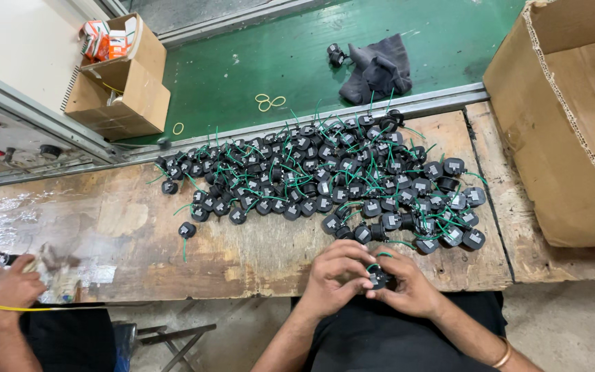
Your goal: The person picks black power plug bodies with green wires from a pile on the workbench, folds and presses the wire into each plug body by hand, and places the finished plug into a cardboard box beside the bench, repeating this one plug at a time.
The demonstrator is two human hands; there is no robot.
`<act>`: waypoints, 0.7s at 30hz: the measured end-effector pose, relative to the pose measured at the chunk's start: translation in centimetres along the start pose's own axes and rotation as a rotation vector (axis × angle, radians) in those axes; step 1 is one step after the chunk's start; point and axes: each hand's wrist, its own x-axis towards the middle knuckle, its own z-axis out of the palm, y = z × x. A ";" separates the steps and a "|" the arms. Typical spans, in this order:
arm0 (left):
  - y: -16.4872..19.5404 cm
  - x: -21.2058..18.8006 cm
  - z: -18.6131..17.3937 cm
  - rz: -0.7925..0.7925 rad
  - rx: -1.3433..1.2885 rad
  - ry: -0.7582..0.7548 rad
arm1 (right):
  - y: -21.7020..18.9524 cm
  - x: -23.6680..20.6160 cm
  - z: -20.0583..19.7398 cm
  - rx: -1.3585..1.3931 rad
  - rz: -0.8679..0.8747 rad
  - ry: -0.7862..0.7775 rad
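Head view: both of the person's hands meet at the near edge of the wooden workbench. The left hand and the right hand are curled inward, fingertips pinched on 1 small black round component with a green wire looping out of its top. Neither hand is open; together they grip that single piece just above the person's lap, close to the table edge.

Beyond the hands, a wide heap of the same black components with green wires covers the middle of the bench, from near the green conveyor belt down to just beside the hands. 1 stray piece lies apart to the left of the heap.

As a judgement, the work looks early or mid-way: only 1 piece is in hand while the heap remains large. The big cardboard box on the right shows a few similar black parts inside, though whether those are finished cannot be told.

At the left edge, another person's hand holds a crumpled wrapper and a yellow band.
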 end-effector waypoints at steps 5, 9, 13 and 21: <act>-1.7 -1.2 1.9 -0.295 -0.311 0.090 | 0.2 -0.1 0.2 -0.110 0.066 -0.073; -2.2 -1.2 0.5 -0.182 -0.150 0.146 | 0.3 -0.2 0.0 0.051 0.011 0.041; -2.3 0.5 -1.9 -0.055 0.250 0.280 | 0.0 -0.4 -0.6 0.322 0.176 0.175; -2.2 2.3 -2.0 -0.051 0.833 0.006 | -1.1 0.5 -0.4 0.054 -0.031 -0.046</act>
